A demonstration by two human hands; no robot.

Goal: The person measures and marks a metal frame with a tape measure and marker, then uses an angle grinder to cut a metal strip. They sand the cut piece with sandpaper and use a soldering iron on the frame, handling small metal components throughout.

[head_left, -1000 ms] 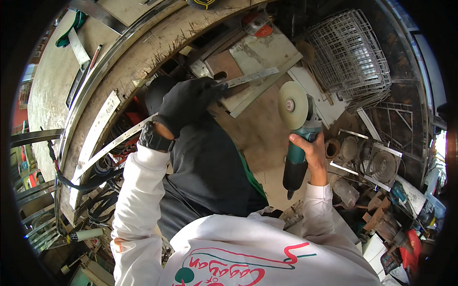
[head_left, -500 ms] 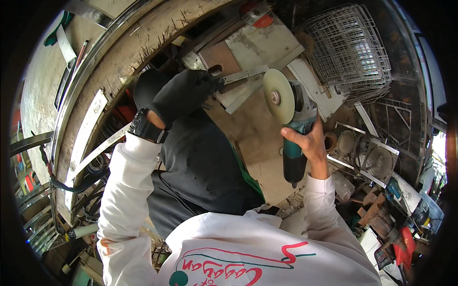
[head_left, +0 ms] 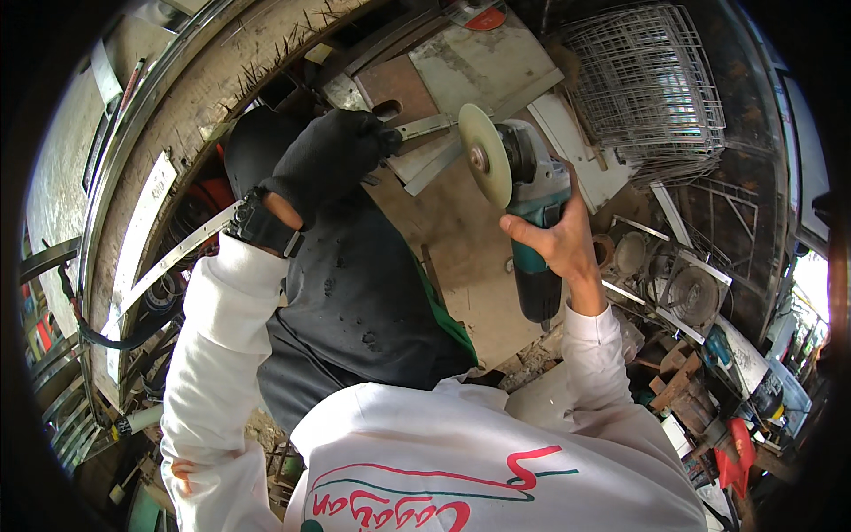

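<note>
My left hand, in a black glove, is closed round a thin, slotted metal strip. The strip sticks out to the right from the fingers, above my black-covered leg. My bare right hand grips a teal and black angle grinder round its body, thumb across the near side. Its pale, flat disc stands on edge at the strip's right end and hides the tip. Whether disc and strip touch, I cannot tell. A similar strip reaches from under my left wrist toward the lower left; whether they are one piece is hidden.
Boards lie on the ground ahead, beside a stack of wire grids. A curved wooden edge with a metal rim runs along the left. Metal frames and loose scrap crowd the right.
The grinder in my right hand has shifted left, and its disc now covers more of the strip's end. My left hand and the strip have also moved slightly left.
</note>
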